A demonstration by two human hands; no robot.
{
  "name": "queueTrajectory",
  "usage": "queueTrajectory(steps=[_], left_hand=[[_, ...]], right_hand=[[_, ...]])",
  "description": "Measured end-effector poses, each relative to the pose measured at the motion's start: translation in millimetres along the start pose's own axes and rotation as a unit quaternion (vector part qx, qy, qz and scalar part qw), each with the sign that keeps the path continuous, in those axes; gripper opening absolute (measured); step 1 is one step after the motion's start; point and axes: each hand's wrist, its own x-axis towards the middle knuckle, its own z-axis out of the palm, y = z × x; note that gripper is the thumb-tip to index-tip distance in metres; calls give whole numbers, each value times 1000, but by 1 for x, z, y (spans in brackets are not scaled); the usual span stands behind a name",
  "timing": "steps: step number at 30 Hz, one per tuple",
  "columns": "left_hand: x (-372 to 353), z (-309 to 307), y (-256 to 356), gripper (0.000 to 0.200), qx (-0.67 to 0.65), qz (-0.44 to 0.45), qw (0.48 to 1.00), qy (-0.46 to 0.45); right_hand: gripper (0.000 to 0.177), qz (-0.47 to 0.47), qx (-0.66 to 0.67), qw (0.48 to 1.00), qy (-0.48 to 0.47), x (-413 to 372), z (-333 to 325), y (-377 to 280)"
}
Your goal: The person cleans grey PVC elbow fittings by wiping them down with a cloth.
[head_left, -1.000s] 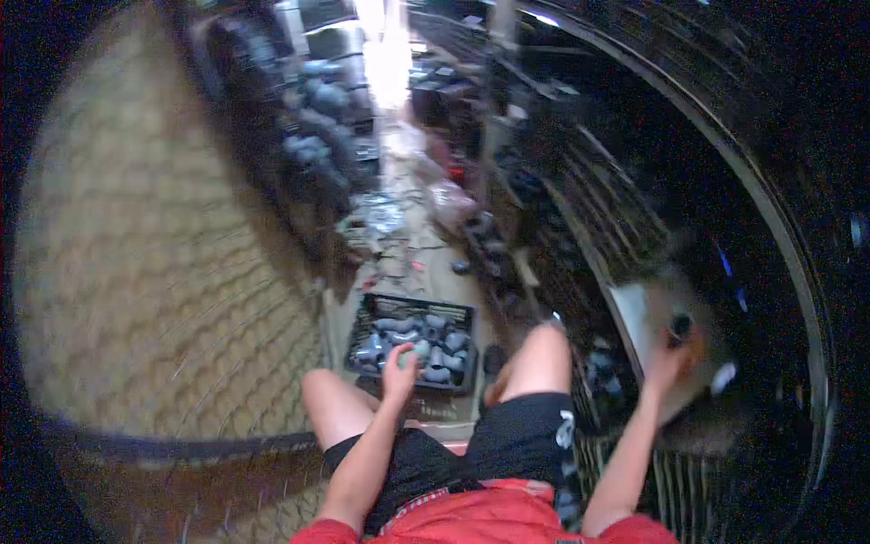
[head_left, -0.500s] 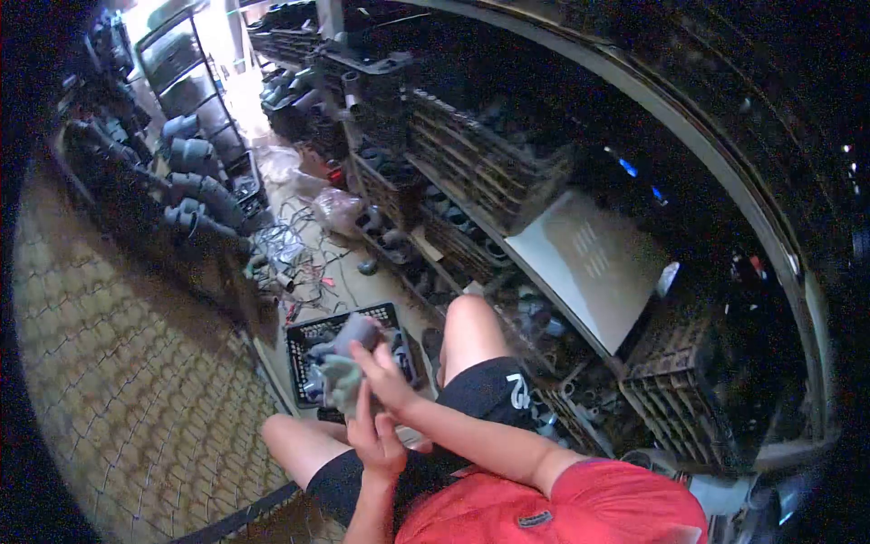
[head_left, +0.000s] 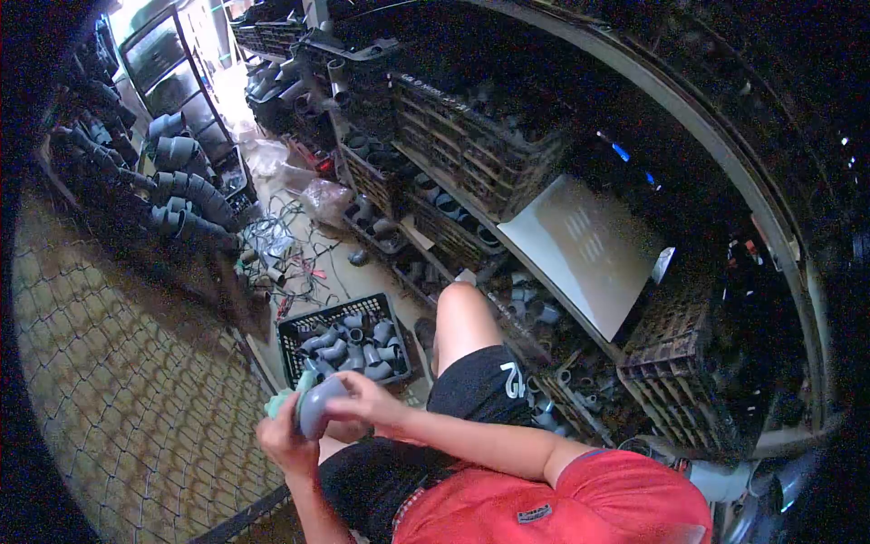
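My right hand (head_left: 362, 399) is closed on the right side of a grey pipe fitting (head_left: 319, 406) with a rounded body. On its other side, my left hand (head_left: 283, 437) is wrapped round a pale green piece (head_left: 281, 402), perhaps cloth, and its fingers also touch the fitting. Fingers partly hide both items, so the green piece's full shape cannot be made out. Just beyond my hands, a black crate (head_left: 288, 340) on the floor holds several grey pipe fittings (head_left: 355, 335).
Wire mesh (head_left: 118, 390) stands at the left. Large grey fittings (head_left: 186, 186) are stacked farther back. Crates of fittings (head_left: 453, 218) and a pale board (head_left: 589, 258) line the right side. Plastic bags (head_left: 323, 198) and scattered cords lie on the floor ahead.
Both hands have moved left and down with the grey fitting and the green piece, uncovering the crate's contents. The fitting is now between my hands. The view has shifted slightly.
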Motion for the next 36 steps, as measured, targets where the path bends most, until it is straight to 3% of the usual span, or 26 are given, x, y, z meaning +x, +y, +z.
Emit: queueTrajectory(steps=[1,2,3,5,6,7,9,10,11,13,14,15,17,19,21,22,24,25,26,28,29,30,31,32,34,36], left_hand=[[-2,4,-5,47,24,53,998,2],[-5,6,-7,44,48,106,993,3],[-7,-2,6,40,145,78,983,-81],[-3,5,43,33,43,-12,993,-108],[-17,22,30,29,-116,-95,981,-126],[-35,44,14,25,-273,-174,936,-138],[-59,56,-4,23,-306,-210,915,-157],[-71,62,-11,22,-343,-243,890,-177],[-77,65,-15,21,-379,-273,861,-200],[-85,76,-20,20,-451,-324,793,-249],[-26,34,25,35,-215,-122,936,-252],[-24,36,28,35,-219,-116,935,-253],[-28,38,30,43,-16,23,982,-186],[-34,47,34,37,-30,15,989,-144],[-42,62,27,35,-141,-81,975,-148],[-46,71,24,34,-196,-129,960,-152],[-51,92,16,32,-304,-219,914,-157],[-54,100,11,31,-354,-264,883,-161],[-54,103,6,30,-399,-308,848,-165],[-40,102,8,20,-433,-425,781,-147],[-27,99,13,12,-422,-496,748,-127],[-32,102,3,12,-423,-495,748,-127],[-35,105,-9,12,-417,-487,758,-124],[-40,108,-20,11,-413,-476,767,-119],[-50,116,-41,10,-402,-456,786,-114],[-63,124,-60,10,-388,-436,804,-108]], right_hand=[[35,33,56,998,15,1,-6,-10],[26,38,1,999,10,7,-12,-8],[21,45,-51,998,7,10,-14,-11],[25,-127,-279,943,126,3,0,-15],[23,-276,-327,889,164,3,1,-18],[23,-277,-325,890,162,-2,3,-24],[16,-439,-301,846,29,-22,2,-39],[12,-463,-324,825,-29,-27,0,-45],[12,-461,-326,825,-24,-27,-2,-44],[16,-317,-309,895,62,-23,-7,-40],[20,-247,-285,922,84,-14,-15,-26],[24,-115,-208,970,60,-12,-19,-21],[21,-160,-343,916,133,-15,-3,-30],[20,-359,-294,877,123,-11,5,-32],[18,-445,-307,838,73,-14,12,-43],[18,-446,-310,836,79,-16,13,-49],[14,-391,-416,818,-71,-19,10,-66],[10,-432,-461,772,-72,-16,-3,-80],[7,-501,-456,736,-3,-14,-17,-98],[2,-522,-488,689,122,-31,-73,-155],[8,-590,-472,619,217,-41,-102,-194],[18,-535,-487,570,390,-57,-120,-216],[26,-609,-341,555,453,-64,-146,-246],[28,-609,-370,472,519,-80,-184,-275],[30,-522,-270,404,701,-101,-288,-318],[38,-258,-425,195,846,-123,-397,-341]])
